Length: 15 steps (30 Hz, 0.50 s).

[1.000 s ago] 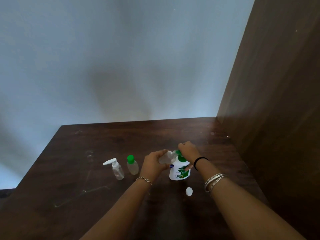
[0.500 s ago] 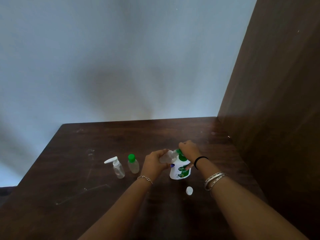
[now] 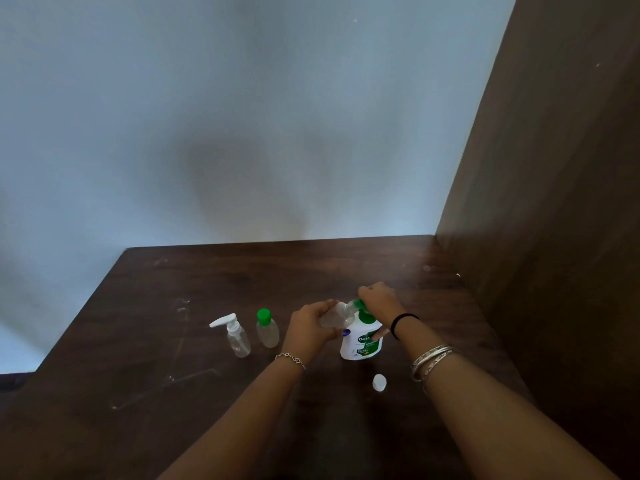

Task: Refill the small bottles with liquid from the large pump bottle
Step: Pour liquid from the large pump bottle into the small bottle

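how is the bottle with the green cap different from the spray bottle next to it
The green-capped bottle has a plain round green cap; the spray bottle has a white pump head whose nozzle points left. The green-capped bottle looks wider and rounder, the spray bottle slimmer. The green-capped bottle stands farther back on the table. Both are small, clear, upright and untouched by either hand.

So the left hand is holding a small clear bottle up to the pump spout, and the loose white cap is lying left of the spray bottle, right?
Not quite. In the head view the loose white cap lies near the right forearm, in front of the large pump bottle, far from the spray bottle. The left hand does hold the small clear bottle at the spout.
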Each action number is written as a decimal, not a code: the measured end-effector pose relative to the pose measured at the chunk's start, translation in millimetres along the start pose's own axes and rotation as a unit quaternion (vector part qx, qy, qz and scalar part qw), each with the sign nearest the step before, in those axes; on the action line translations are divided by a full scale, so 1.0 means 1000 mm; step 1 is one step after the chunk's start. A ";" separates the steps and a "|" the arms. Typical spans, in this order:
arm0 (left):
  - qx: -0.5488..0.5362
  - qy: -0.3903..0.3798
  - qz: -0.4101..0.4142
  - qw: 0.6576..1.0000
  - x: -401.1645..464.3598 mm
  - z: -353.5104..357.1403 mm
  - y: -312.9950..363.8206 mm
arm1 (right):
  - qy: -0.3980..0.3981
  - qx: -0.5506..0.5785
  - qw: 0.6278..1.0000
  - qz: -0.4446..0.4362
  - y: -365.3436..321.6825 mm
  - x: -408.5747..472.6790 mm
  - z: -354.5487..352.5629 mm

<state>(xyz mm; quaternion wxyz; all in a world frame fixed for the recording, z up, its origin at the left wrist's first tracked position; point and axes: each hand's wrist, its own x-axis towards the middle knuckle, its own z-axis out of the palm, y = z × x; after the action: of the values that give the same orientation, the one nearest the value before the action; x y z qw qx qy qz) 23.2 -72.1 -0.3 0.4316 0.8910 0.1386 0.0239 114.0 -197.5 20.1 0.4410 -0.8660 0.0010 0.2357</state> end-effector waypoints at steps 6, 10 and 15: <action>-0.008 0.004 0.011 1.000 0.002 -0.001 0.003 | -0.034 0.024 0.999 0.026 0.000 0.000 -0.004; 0.000 0.005 0.007 1.000 0.002 0.000 0.001 | 0.015 -0.007 1.000 -0.010 0.000 -0.001 0.000; -0.014 0.009 0.007 1.000 0.003 0.002 0.000 | -0.004 0.007 1.000 0.003 0.002 0.000 0.000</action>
<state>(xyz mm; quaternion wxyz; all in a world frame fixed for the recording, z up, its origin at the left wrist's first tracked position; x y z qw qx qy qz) 26.4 -73.0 -1.4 0.4426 0.8856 0.1358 0.0370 114.1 -198.7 19.1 0.4467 -0.8617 0.0035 0.2408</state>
